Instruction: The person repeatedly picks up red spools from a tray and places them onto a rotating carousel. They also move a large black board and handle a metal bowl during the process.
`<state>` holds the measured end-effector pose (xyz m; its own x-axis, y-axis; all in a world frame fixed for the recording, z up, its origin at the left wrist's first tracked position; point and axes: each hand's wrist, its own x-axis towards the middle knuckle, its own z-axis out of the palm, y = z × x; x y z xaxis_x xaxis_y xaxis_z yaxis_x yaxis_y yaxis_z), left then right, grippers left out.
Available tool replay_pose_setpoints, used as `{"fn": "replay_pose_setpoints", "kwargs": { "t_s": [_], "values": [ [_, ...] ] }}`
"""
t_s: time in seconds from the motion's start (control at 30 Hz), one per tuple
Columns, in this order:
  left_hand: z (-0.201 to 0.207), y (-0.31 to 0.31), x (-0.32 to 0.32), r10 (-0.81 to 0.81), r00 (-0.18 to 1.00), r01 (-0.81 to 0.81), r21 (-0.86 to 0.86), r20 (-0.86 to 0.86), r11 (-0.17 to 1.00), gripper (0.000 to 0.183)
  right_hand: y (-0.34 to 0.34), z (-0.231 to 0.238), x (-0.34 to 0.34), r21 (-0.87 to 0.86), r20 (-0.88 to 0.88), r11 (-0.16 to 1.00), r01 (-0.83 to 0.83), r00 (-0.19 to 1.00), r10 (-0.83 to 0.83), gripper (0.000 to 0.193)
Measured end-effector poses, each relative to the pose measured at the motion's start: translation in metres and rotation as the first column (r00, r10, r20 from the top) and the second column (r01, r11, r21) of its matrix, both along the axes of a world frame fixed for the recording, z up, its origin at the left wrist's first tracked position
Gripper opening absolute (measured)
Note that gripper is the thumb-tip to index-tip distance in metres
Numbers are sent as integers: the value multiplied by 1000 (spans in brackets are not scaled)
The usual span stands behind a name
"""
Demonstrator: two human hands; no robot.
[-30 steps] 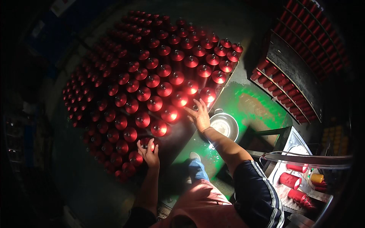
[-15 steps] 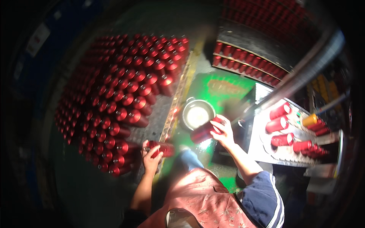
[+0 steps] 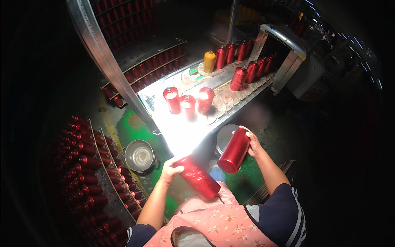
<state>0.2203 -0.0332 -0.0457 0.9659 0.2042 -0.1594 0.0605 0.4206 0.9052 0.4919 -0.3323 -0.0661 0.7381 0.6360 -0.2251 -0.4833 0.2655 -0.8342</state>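
In my left hand (image 3: 168, 171) is a shiny red metal bottle (image 3: 200, 180), gripped near its far end and slanting with its base toward my apron. The surface of that bottle looks wrinkled or embossed under the glare. My right hand (image 3: 254, 143) is closed around the upper part of a second red cylinder (image 3: 235, 152), a bottle with its flat base tipped down and toward me. The two bottles are apart, both in front of my body. Just beyond them, three upright red bottles (image 3: 172, 101) stand on the bright near end of a conveyor table (image 3: 228, 111).
Farther along the conveyor stand more red bottles (image 3: 238, 78) and one yellow bottle (image 3: 209, 61). A metal post (image 3: 98, 53) rises at its left. On the floor are a two-handled metal pot (image 3: 140, 155), a round container (image 3: 226, 138) and many red bottles (image 3: 87, 164) at left.
My view has swung right, from the rows of bottles on the floor to the conveyor. Both hands have come round in front of it, each still holding its red bottle.
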Motion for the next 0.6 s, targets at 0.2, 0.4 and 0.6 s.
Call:
{"fn": "replay_pose_setpoints", "kwargs": {
  "t_s": [0.2,0.4,0.6],
  "values": [
    [-59,-70,196,-257,964,186,-528,-63,829,67,-42,-85,88,87,-483,995,-48,871,85,45],
    [-89,-106,330,-348,854,34,-625,-387,780,42,-70,-146,156,150,-575,973,-175,786,230,37],
    [-33,-129,414,-352,856,508,495,-378,704,6,-55,-112,206,40,-533,995,-91,840,98,32]
  ]
}}
